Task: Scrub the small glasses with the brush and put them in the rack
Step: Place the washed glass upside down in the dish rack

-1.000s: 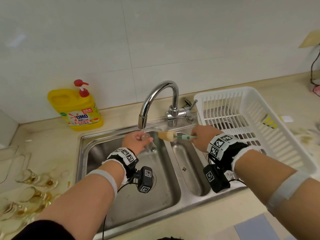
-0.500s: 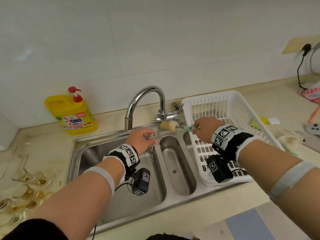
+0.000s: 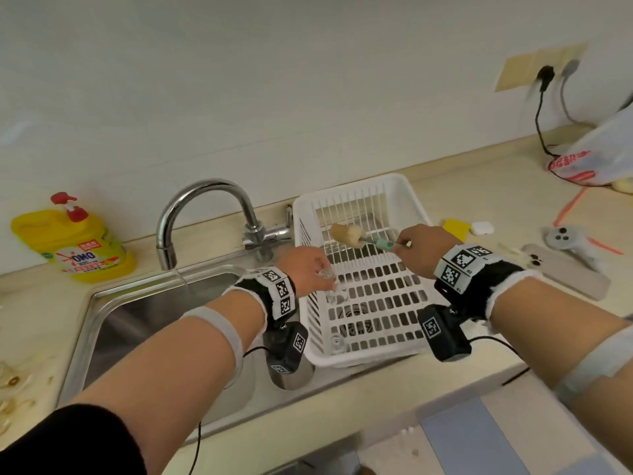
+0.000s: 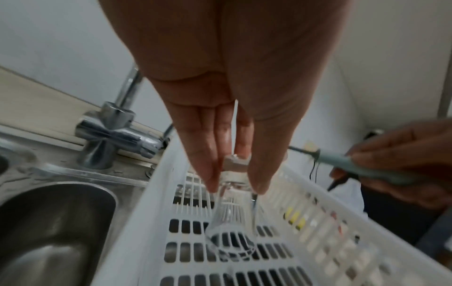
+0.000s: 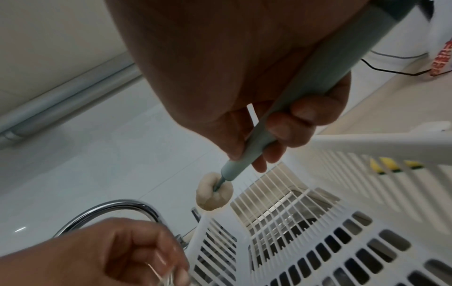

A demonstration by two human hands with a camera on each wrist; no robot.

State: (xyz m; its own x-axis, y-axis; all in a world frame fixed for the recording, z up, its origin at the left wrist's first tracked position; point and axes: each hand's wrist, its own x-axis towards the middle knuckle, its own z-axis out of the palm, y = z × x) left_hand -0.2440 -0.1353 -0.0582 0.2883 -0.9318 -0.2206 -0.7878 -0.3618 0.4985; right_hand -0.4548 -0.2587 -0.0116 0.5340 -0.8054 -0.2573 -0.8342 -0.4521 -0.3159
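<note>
My left hand (image 3: 320, 274) pinches a small clear glass (image 3: 335, 293) by its thick base and holds it mouth down just above the floor of the white rack (image 3: 407, 197). In the left wrist view the fingertips (image 4: 210, 183) clamp the glass (image 4: 229, 212) over the rack's slots (image 4: 281, 251). My right hand (image 3: 419, 248) grips the green handle of the brush (image 3: 385, 244), whose pale sponge head (image 3: 346, 234) hangs over the rack's far part. The right wrist view shows the brush (image 5: 259, 143), its sponge head (image 5: 214, 195) and the left hand (image 5: 122, 251). Another small glass (image 3: 337, 344) stands at the rack's near left.
Water runs from the tap (image 3: 205, 197) into the steel sink (image 3: 137, 320). A yellow detergent bottle (image 3: 72, 245) stands at the back left. Right of the rack lie a phone (image 3: 565, 274), a grey controller (image 3: 565, 238), a plastic bag (image 3: 599, 156) and cables.
Both hands have moved right, from under the tap to over the rack. The left hand carried the glass there, and the brush went along with the right hand.
</note>
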